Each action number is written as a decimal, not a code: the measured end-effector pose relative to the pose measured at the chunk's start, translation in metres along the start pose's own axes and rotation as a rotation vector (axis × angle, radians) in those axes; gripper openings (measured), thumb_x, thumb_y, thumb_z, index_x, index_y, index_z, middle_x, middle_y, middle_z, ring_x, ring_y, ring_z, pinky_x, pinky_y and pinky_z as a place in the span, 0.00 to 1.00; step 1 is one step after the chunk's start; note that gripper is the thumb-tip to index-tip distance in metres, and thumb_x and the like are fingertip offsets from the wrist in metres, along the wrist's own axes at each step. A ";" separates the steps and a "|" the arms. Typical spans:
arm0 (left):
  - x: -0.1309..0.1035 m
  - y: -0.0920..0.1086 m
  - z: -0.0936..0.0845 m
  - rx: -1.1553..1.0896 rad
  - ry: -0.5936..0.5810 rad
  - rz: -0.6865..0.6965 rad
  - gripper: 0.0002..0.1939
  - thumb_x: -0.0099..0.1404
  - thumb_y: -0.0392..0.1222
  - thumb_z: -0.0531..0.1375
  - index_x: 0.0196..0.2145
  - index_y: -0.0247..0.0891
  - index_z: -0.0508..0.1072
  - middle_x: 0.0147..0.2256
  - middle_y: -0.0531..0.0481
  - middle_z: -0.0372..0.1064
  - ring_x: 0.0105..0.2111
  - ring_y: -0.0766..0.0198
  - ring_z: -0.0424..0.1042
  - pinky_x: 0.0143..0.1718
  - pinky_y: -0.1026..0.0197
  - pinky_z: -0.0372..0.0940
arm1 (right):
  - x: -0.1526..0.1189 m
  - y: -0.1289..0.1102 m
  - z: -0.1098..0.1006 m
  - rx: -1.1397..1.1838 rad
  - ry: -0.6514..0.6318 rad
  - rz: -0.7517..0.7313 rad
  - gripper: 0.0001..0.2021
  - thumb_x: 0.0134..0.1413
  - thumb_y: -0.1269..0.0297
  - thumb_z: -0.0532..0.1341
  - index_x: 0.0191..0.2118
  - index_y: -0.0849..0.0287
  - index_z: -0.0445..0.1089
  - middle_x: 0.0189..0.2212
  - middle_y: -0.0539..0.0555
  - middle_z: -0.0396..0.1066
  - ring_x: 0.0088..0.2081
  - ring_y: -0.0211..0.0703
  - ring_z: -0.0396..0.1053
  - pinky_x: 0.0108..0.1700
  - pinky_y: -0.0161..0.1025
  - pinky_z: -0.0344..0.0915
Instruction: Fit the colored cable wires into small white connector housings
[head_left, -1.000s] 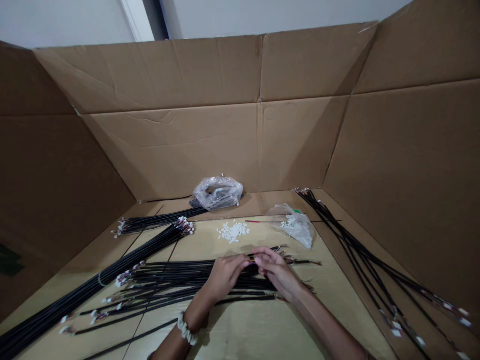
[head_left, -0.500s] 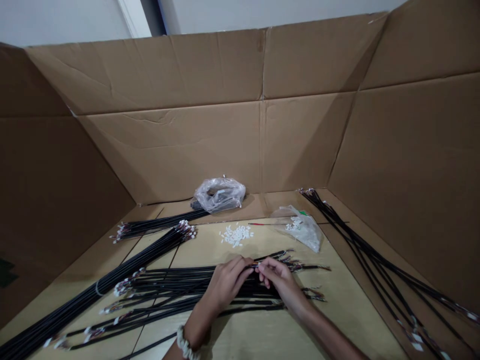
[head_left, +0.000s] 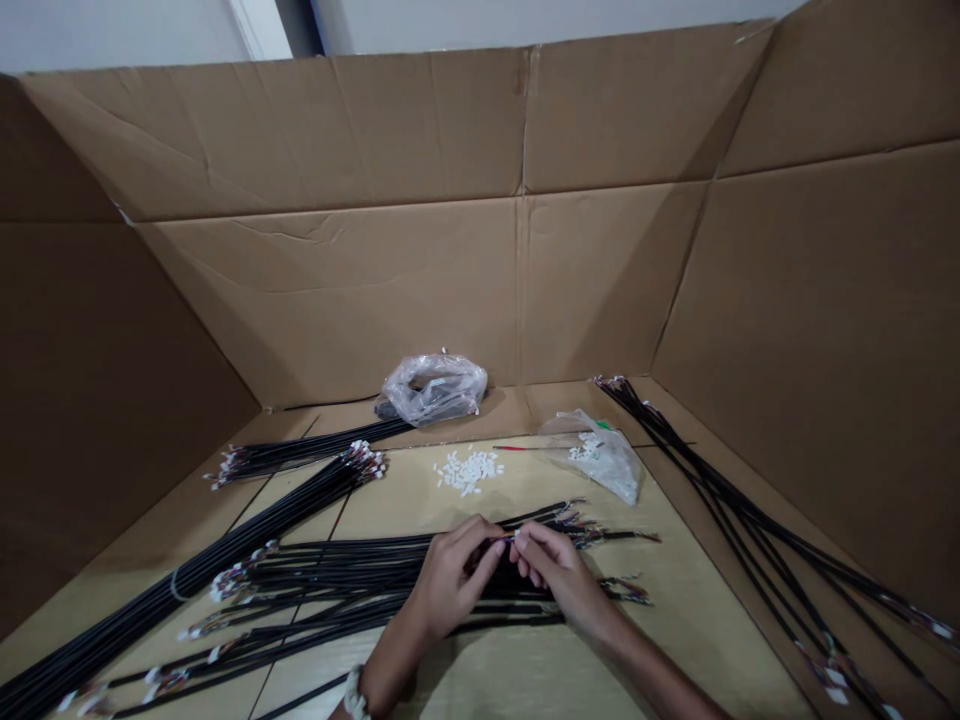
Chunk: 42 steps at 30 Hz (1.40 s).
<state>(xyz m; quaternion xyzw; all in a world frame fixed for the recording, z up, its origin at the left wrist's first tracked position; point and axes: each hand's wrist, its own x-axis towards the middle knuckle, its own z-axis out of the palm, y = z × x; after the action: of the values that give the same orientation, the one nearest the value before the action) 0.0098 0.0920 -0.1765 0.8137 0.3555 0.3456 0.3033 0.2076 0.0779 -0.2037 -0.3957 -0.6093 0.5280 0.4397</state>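
Two hands: L hand (head_left: 457, 568) pinching thin colored wires (head_left: 506, 539), R hand (head_left: 556, 565) pinching small white connector (head_left: 516, 535) at wires' end, both over black cables (head_left: 352, 565). White connector pile (head_left: 469, 471) at 11 o'clock from R hand.

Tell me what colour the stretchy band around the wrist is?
The scrunched fabric band on the left wrist is whitish, seen best in the head view.

Tied cable bundle (head_left: 247, 535) cut off at left edge.

Dim indoor light; soft shadows, faint tabletop sheen, slightly blurred hands.
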 end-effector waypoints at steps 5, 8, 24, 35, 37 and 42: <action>0.005 0.005 0.001 -0.151 0.017 -0.115 0.13 0.73 0.48 0.60 0.46 0.36 0.75 0.44 0.47 0.75 0.41 0.60 0.76 0.45 0.51 0.73 | -0.001 -0.010 -0.004 -0.168 0.035 -0.115 0.15 0.70 0.56 0.60 0.35 0.61 0.72 0.31 0.49 0.73 0.32 0.39 0.73 0.37 0.41 0.72; 0.006 0.002 0.003 -0.226 -0.013 -0.189 0.14 0.73 0.49 0.60 0.48 0.36 0.74 0.45 0.46 0.75 0.42 0.58 0.76 0.45 0.50 0.73 | -0.001 -0.017 -0.007 -0.255 0.028 -0.176 0.15 0.70 0.56 0.60 0.33 0.61 0.72 0.30 0.49 0.73 0.33 0.40 0.73 0.39 0.41 0.72; 0.007 -0.015 0.012 -0.343 -0.096 -0.326 0.15 0.72 0.49 0.61 0.50 0.36 0.73 0.47 0.45 0.74 0.43 0.57 0.76 0.45 0.50 0.74 | 0.003 -0.016 -0.013 -0.340 0.079 -0.213 0.12 0.70 0.58 0.61 0.38 0.61 0.73 0.34 0.51 0.74 0.34 0.41 0.74 0.39 0.42 0.73; 0.005 -0.010 0.009 -0.193 0.069 -0.161 0.15 0.72 0.48 0.61 0.51 0.37 0.73 0.48 0.45 0.73 0.43 0.58 0.76 0.44 0.50 0.73 | 0.004 -0.004 -0.013 -0.198 0.074 -0.095 0.12 0.69 0.58 0.61 0.40 0.62 0.73 0.34 0.50 0.75 0.33 0.40 0.74 0.37 0.40 0.74; 0.004 -0.007 0.009 -0.141 0.085 -0.079 0.14 0.71 0.48 0.62 0.49 0.37 0.74 0.50 0.45 0.73 0.45 0.57 0.75 0.46 0.49 0.73 | 0.005 -0.003 -0.016 -0.156 0.053 -0.050 0.12 0.69 0.57 0.61 0.41 0.62 0.73 0.33 0.50 0.74 0.30 0.38 0.73 0.33 0.38 0.73; 0.003 -0.005 0.013 -0.060 0.122 0.024 0.11 0.72 0.46 0.61 0.47 0.37 0.74 0.48 0.45 0.73 0.43 0.59 0.75 0.43 0.52 0.73 | 0.006 -0.004 -0.020 -0.086 0.032 0.007 0.13 0.70 0.57 0.61 0.41 0.62 0.73 0.32 0.50 0.74 0.29 0.37 0.72 0.31 0.37 0.72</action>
<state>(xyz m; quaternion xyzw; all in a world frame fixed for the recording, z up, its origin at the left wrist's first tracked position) 0.0193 0.0937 -0.1861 0.7860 0.3531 0.4085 0.3010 0.2248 0.0891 -0.1976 -0.4248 -0.6229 0.4965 0.4302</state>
